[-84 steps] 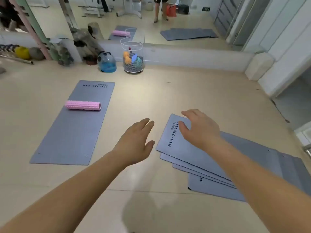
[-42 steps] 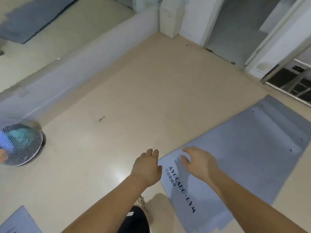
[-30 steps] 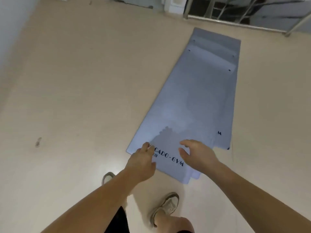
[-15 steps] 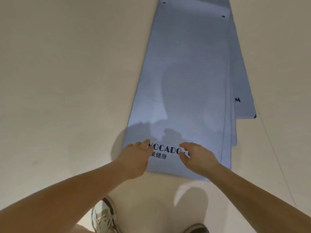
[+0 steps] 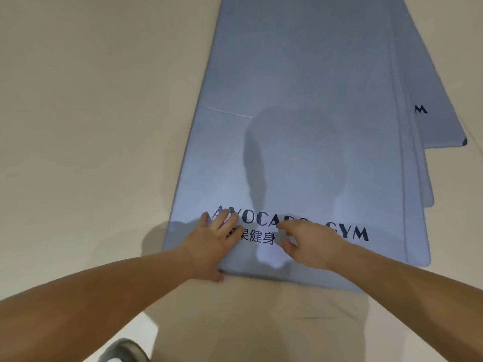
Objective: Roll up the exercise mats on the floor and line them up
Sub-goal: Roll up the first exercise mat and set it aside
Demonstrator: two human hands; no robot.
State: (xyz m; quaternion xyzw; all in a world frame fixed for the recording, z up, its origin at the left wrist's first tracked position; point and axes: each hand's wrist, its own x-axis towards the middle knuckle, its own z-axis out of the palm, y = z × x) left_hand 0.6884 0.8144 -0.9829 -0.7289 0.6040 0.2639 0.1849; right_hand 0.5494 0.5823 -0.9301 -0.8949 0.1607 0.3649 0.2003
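**Both hands at the near end of the top mat**

Blue-grey exercise mats stacked flat [image 5: 300, 105] on a pale beige floor [image 5: 91, 113], running away from the camera toward the top of the view. Fanned out on the right side: edges of lower mats [image 5: 420, 184] peeking past the top mat's right edge, each a step further right and further away. Lowest visible mat [image 5: 441, 126] showing the letters "YM" near its near end, with a dark corner at its right tip.

Top mat [image 5: 300, 158] printed near its near end with "AVOCADO GYM" [image 5: 261, 220] in dark capitals and a line of Chinese characters beneath, both partly covered by the hands. Thin crease across the mat's left part, further up. Soft shadow of a head and shoulders across the mat's middle.

Left hand [image 5: 211, 244] laid palm down on the near left part of the top mat, fingers spread wide over the first letters of the print, thumb down at the mat's near edge where it meets the floor. Gripping nothing that can be seen; mat edge flat under it.

Right hand [image 5: 311, 244] just beside it to the right, over the middle of the print, fingers loosely curled and pointing left, thumb apart from them. Open, closed on nothing; cannot tell whether touching the mat or just above it.

Bare forearms entering from the lower corners. Toe of a grey shoe [image 5: 122, 351] at the bottom edge, on the floor.
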